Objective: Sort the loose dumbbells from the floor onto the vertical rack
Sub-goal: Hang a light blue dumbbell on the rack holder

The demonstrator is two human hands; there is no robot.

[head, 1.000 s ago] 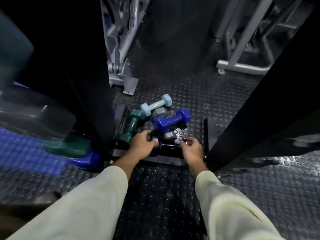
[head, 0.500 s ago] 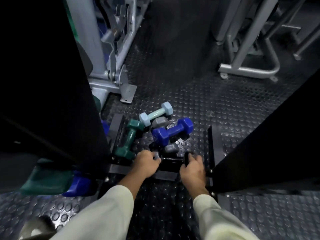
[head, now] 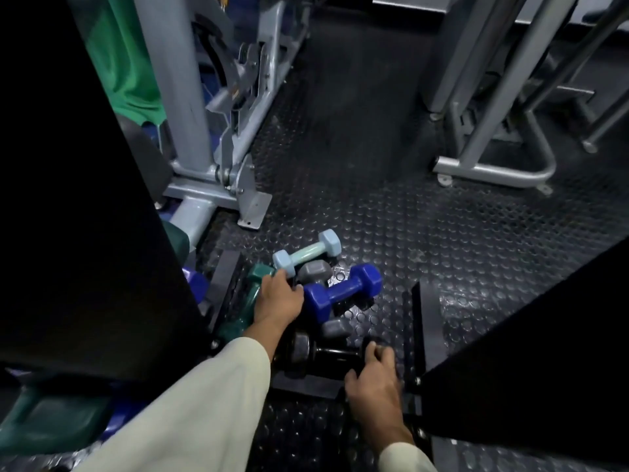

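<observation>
Several loose dumbbells lie on the studded floor between the black rack's uprights (head: 428, 311). My left hand (head: 277, 299) reaches forward over the dark green dumbbell (head: 235, 327), fingertips touching the near head of the light blue dumbbell (head: 308, 255). Beside its thumb lies the royal blue dumbbell (head: 343, 289), with a grey dumbbell (head: 315, 269) partly hidden under it. My right hand (head: 372, 379) curls its fingers over the right end of the black dumbbell (head: 332, 352), which rests by the rack's base bar (head: 306, 383).
A grey machine frame (head: 218, 172) stands at the left rear and another tubular frame (head: 493, 168) at the right rear. Dark rack panels (head: 85, 199) close in both sides. Green and blue dumbbell heads (head: 44, 420) sit at the lower left.
My left hand has left the black dumbbell's left end and moved forward to the green and light blue dumbbells. My right hand stays on the black dumbbell's right end. The view tilted up.
</observation>
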